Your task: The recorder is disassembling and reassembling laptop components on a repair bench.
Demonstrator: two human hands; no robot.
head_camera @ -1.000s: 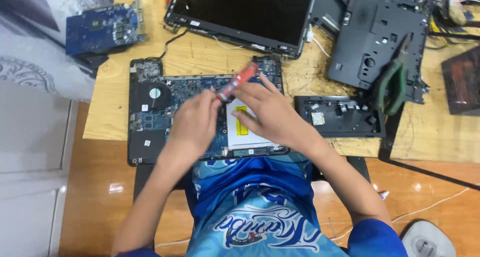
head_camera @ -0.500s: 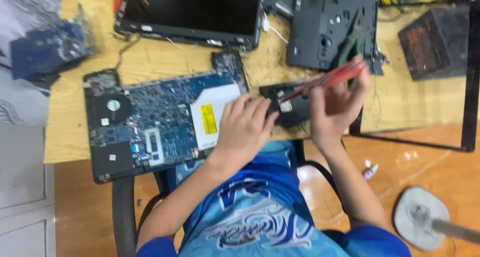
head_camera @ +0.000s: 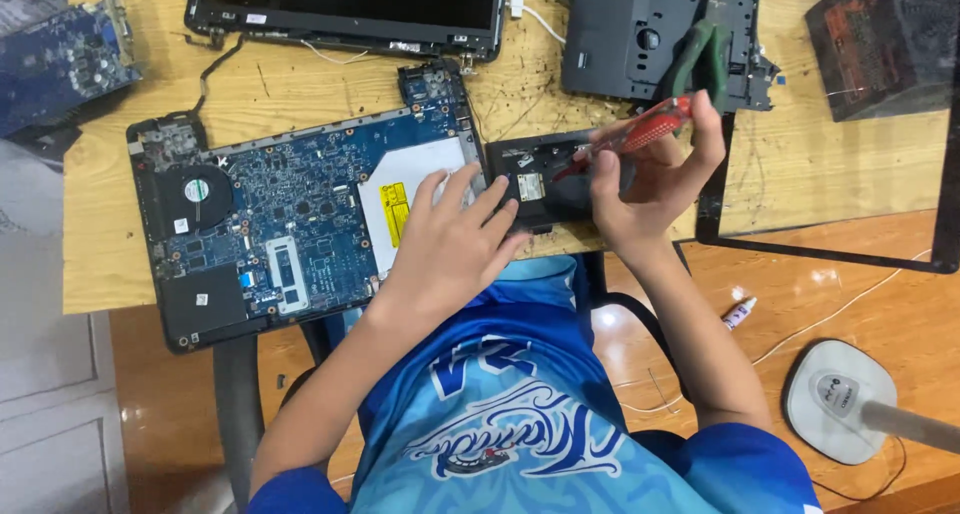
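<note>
My right hand (head_camera: 650, 189) grips a red-handled screwdriver (head_camera: 640, 132), its tip angled down-left onto a small black component tray (head_camera: 545, 174) at the table's front edge. My left hand (head_camera: 450, 239) lies flat with fingers spread, partly on the silver optical drive (head_camera: 400, 189) and partly on the left end of that black tray. The drive sits in an opened laptop base with a blue motherboard (head_camera: 290, 224) and a round fan (head_camera: 195, 191), lying on the wooden table (head_camera: 300, 89).
A detached laptop screen (head_camera: 345, 4) lies at the back. A black laptop cover (head_camera: 650, 34) and a dark box (head_camera: 880, 34) sit at the back right, a black bezel frame (head_camera: 830, 254) hangs over the edge. A blue circuit board (head_camera: 60, 59) is far left. A white stand base (head_camera: 835, 399) rests on the floor.
The view shifted right along the table. My right hand carried the screwdriver from above the motherboard over to the black tray on the right; my left hand followed onto the optical drive.
</note>
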